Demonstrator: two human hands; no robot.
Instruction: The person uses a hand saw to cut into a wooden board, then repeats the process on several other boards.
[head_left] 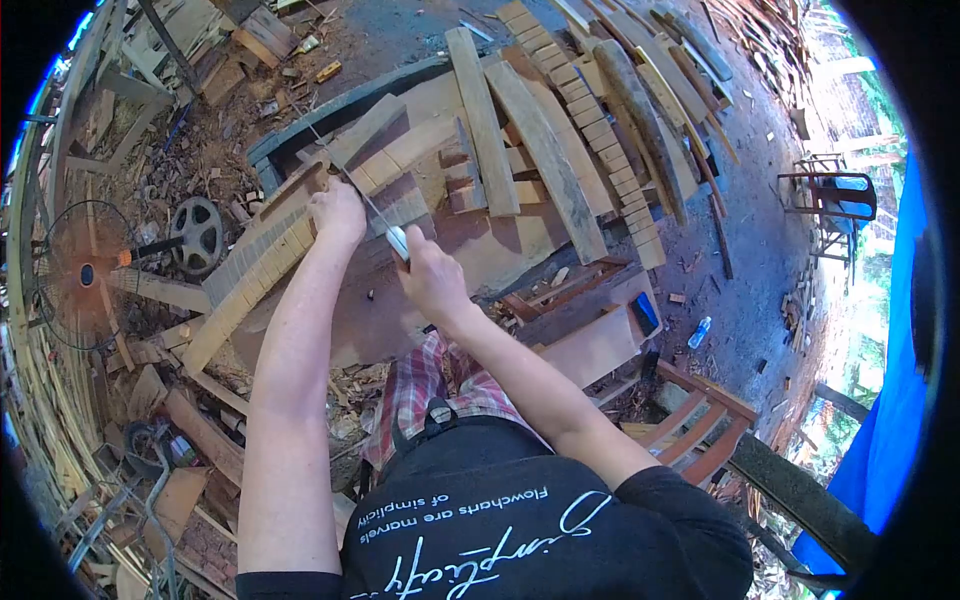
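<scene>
My right hand (435,280) is closed around the white handle (398,241) of a hand saw. Its thin blade (362,190) slants up and left across a long wooden plank (270,265) scored with many evenly spaced crosswise lines. Beside the blade, my left hand (338,212) grips the plank with curled fingers; the fingertips are partly hidden. The plank rests on a low workbench (330,315). How deep the blade sits in the wood cannot be made out.
A fan (86,274) and a pulley wheel (196,236) stand left. Boards (545,150) and another notched strip (600,130) lie across the bench's right. A phone (645,313), bottle (699,333) and chair (840,195) are farther right. Scrap wood litters the ground.
</scene>
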